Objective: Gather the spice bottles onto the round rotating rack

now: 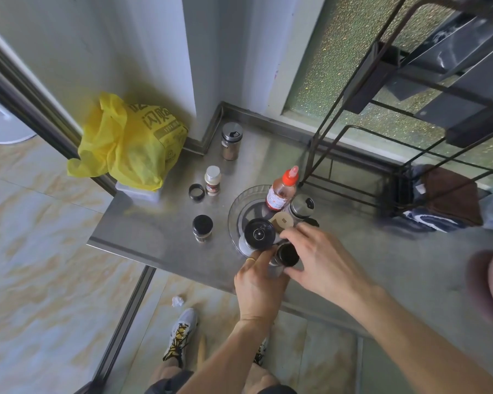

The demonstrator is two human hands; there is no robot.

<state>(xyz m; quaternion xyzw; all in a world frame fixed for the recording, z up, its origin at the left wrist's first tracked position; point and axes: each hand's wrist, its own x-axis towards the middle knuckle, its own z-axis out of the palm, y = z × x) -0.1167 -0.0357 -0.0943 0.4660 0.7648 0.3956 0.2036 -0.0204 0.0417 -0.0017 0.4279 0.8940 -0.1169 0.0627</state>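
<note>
Dark-capped glass spice bottle (285, 255) sits pinched between left hand (258, 282) and right hand (319, 260) at the clear round rotating rack's (235, 214) near edge, lower centre; crowding could topple the neighbouring black-lidded jar (259, 234).

Clear round rack (235, 207) w/ ~5 bottles; 3 bottles (202, 228) on counter.

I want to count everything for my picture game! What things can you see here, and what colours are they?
Round rack: one, clear, steel counter.
Bottles on rack: five; red-capped, steel-lidded, tan-lidded, black-lidded, one half-hidden black cap.
Bottles off rack: three; steel, white, black-capped.
Loose ring: one, black.
Bag: one, yellow.
Wire shelf: one, dark.
Held jar: one, dark.
Left hand, right hand: both on jar.
</note>
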